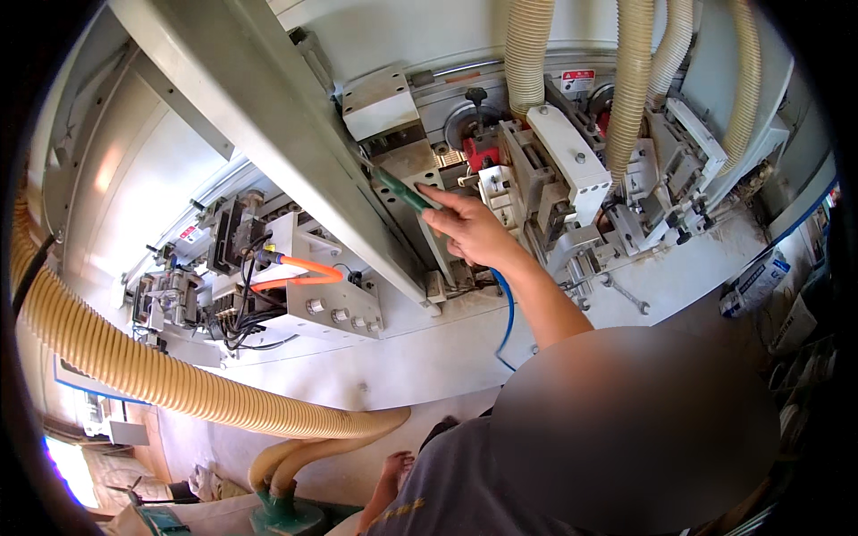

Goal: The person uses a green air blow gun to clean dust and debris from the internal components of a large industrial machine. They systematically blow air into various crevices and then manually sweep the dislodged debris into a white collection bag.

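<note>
My right hand (469,230) reaches out over the machine bed, its fingers closed round a green air blow gun (402,188). The gun's thin nozzle points up and left, toward a metal block with holes (407,163) beside the slanting pale beam (259,125). From below the hand a blue air hose (510,313) hangs down past the machine's front edge. Low in the view, beside my dark shirt (447,487), my left hand (398,464) hangs away from the machine. Its fingers are loosely bent, with nothing seen in them.
Ribbed beige ducts (529,54) drop to the cutting units at right; another ribbed hose (170,373) sweeps across the left. A spanner (626,295) lies on the machine's ledge. Left of the beam sit an orange hose (313,271) and black cables. A grey blur covers the lower right.
</note>
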### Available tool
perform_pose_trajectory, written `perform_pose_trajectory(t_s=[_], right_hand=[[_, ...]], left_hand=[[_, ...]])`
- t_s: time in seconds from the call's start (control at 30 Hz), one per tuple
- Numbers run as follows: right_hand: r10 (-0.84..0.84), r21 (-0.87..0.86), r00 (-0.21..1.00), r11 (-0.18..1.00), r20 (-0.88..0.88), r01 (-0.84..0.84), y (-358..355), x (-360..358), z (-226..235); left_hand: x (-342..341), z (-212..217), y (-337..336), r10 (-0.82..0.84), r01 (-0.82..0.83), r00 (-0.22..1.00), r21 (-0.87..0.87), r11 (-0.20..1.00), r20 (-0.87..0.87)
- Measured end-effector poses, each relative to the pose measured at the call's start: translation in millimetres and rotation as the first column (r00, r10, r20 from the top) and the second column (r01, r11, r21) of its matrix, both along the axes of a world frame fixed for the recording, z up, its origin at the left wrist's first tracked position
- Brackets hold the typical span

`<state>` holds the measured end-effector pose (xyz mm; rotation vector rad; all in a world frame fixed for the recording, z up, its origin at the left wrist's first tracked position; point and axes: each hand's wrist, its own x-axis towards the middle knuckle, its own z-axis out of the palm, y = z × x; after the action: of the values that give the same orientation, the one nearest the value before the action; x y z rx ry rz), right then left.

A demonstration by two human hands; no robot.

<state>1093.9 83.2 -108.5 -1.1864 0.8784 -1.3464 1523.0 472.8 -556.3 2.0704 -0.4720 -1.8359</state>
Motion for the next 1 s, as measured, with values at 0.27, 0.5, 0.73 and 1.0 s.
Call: perform_pose_trajectory(t_s=[0.27, 0.5, 0.73, 1.0], right_hand=[[-0.046, 0.192, 0.931, 0.974, -0.362, 0.122, 50, -50, 11], [-0.422, 0.177, 0.817, 0.837, -0.393, 0.518, 161, -135, 3], [-0.469, 0.257, 0.704, 0.703, -0.534, 0.663, 254, -110, 11], [0.238, 0.489, 0.644, 0.839, -0.727, 0.241, 234, 16, -126]], left_hand=[[-6, 0, -114, -0.059, 0.054, 0.983, -0.034, 0.998, -0.172], [44, -26, -154, 0.030, 0.049, 0.903, 0.174, 0.983, -0.428], [61, -55, -164, 0.102, 0.033, 0.863, 0.258, 0.965, -0.494], [-17, -21, -232, -0.543, 0.515, 0.821, -0.180, 0.838, -0.177]])
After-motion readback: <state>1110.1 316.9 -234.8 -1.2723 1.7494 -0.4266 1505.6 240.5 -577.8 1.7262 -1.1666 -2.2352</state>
